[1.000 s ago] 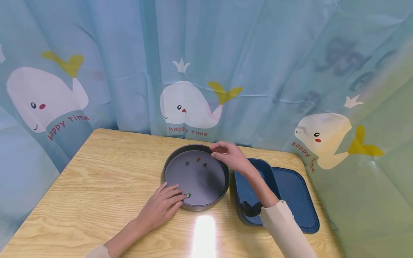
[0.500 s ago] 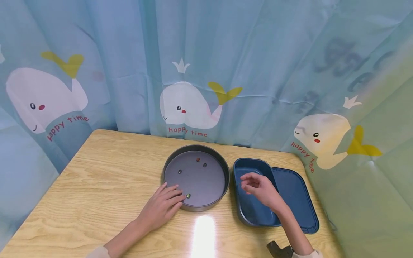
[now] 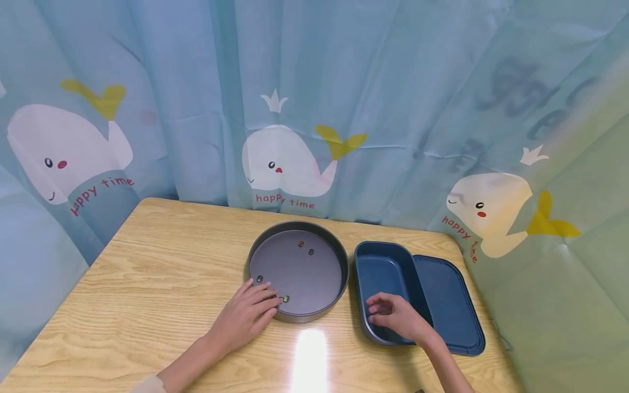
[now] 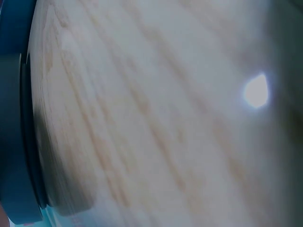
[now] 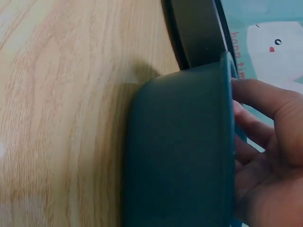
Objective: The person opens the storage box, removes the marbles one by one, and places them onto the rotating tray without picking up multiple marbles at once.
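A round dark grey pan [image 3: 300, 316] stands mid-table in the head view. Inside it lie small marbles: a reddish one [image 3: 301, 244] and a dark one [image 3: 311, 252] toward the back, another dark one [image 3: 259, 279] at the left wall, and a green-yellow one [image 3: 286, 298] at the front. My left hand [image 3: 248, 316] rests over the pan's front-left rim with fingers extended, tips near the green-yellow marble. My right hand [image 3: 400, 316] is over the front part of a deep blue rectangular container [image 3: 366, 256], fingers loosely curled, nothing visible between them. The right wrist view shows its fingers [image 5: 260, 97] past the container's rim.
A flat blue lid [image 3: 452, 305] lies right of the container on the wooden table [image 3: 162, 273]. The pan and container stand side by side with a narrow gap. A light blue curtain [image 3: 196, 109] with whale prints hangs behind the table and along its sides.
My right hand has moved from the pan's back-right rim to over the blue container, then toward its front. One dark marble has rolled toward the pan's left front. My left hand has stayed put.
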The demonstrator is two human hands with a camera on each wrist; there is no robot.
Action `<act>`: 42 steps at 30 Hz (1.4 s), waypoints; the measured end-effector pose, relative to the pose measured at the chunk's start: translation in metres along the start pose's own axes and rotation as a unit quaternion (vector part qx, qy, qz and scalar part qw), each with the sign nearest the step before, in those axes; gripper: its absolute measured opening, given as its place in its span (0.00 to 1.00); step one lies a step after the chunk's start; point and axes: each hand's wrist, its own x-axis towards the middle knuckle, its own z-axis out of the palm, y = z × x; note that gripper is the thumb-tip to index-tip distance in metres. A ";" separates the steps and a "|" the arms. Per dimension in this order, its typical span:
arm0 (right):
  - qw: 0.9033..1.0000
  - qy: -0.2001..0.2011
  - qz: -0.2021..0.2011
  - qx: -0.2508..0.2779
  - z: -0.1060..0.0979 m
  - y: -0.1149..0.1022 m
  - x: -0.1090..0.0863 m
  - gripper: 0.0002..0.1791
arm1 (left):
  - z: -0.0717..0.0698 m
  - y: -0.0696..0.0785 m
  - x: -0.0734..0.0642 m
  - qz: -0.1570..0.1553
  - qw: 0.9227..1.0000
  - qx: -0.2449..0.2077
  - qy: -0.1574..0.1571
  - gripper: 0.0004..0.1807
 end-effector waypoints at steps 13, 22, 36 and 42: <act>0.995 -0.024 -0.013 -0.096 0.008 0.013 0.008 0.13 | 0.002 0.001 -0.002 -0.003 1.000 -0.007 0.002 0.12; 0.983 -0.003 -0.035 -0.181 0.013 0.016 0.009 0.09 | 0.003 -0.001 -0.001 0.000 1.000 -0.004 0.011 0.13; 0.977 0.000 -0.051 -0.209 0.009 0.007 0.005 0.08 | 0.002 0.000 -0.001 -0.006 1.000 -0.006 0.005 0.12; 0.986 0.024 -0.042 -0.158 -0.002 -0.002 0.003 0.06 | 0.001 0.000 -0.001 -0.004 1.000 -0.007 0.008 0.12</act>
